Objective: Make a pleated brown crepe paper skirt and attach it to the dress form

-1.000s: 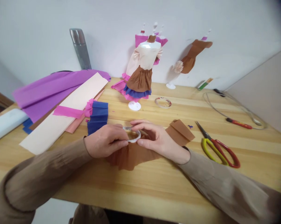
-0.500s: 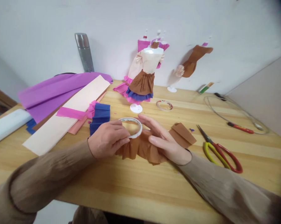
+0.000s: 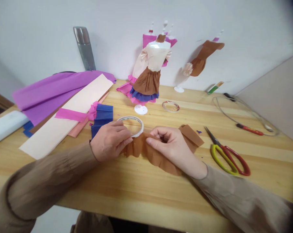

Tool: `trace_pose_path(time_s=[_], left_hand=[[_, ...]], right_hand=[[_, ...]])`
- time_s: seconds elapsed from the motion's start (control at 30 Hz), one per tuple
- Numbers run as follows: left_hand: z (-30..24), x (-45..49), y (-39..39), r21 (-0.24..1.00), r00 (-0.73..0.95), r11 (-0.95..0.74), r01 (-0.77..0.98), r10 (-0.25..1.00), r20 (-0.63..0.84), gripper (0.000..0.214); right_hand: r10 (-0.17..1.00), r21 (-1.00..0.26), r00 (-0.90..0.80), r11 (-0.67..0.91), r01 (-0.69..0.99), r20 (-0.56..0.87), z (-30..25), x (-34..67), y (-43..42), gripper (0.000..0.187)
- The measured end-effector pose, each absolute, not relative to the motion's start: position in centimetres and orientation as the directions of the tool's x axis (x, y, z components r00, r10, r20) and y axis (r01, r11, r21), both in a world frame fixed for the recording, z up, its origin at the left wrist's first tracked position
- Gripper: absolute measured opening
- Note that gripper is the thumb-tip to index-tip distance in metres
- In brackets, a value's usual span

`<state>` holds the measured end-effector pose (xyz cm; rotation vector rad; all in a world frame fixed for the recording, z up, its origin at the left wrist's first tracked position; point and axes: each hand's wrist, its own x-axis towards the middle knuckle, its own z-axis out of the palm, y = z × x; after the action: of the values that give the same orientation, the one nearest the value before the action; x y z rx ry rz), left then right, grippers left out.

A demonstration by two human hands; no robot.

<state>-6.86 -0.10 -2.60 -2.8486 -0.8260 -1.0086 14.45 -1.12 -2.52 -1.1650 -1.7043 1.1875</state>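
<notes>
My left hand is closed on a roll of tape, a thin ring standing tilted above the fingers, and on the left end of a brown crepe paper strip. The strip hangs in gathered ripples between the hands. My right hand pinches the strip's upper edge, thumb in front, just right of the tape roll. Behind that hand lies a folded length of brown paper, which may be the same strip. The fingertips of the right hand are partly hidden behind the paper.
Scissors lie on the right, near a red-handled tool with a cable. Dress forms in paper clothes, one with a brown skirt, stand at the back. Another tape roll, crepe paper sheets and a thermos are there too.
My right hand has gone from spread fingers to a pinch on the brown strip's edge. The strip's right part now swings lower and outward. The left hand keeps its hold.
</notes>
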Motion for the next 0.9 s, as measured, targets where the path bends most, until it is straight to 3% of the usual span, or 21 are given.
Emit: trace_pose_path(time_s=[0.4, 0.6, 0.73, 0.9], left_hand=[[-2.9, -6.7, -0.4, 0.076, 0.643, -0.841, 0.535, 0.464, 0.609, 0.028], [-2.6, -6.5, -0.8, -0.011, 0.663, -0.843, 0.538, 0.415, 0.623, 0.029], [-2.6, -6.3, -1.1, -0.065, 0.692, -0.840, 0.538, 0.396, 0.604, 0.030], [-2.8, -6.1, -1.0, -0.121, 0.697, -0.834, 0.538, 0.360, 0.620, 0.030]], right_hand=[[0.937, -0.845, -0.278, 0.318, 0.430, 0.211, -1.9, 14.0, -2.7, 0.020], [0.905, -0.794, -0.388, 0.363, 0.488, 0.175, -1.8, 14.5, -1.6, 0.015], [0.904, -0.853, -0.409, 0.307, 0.422, 0.123, -2.3, 14.3, -1.3, 0.011], [0.914, -0.909, -0.394, 0.240, 0.340, 0.094, -3.0, 13.9, -1.5, 0.018]])
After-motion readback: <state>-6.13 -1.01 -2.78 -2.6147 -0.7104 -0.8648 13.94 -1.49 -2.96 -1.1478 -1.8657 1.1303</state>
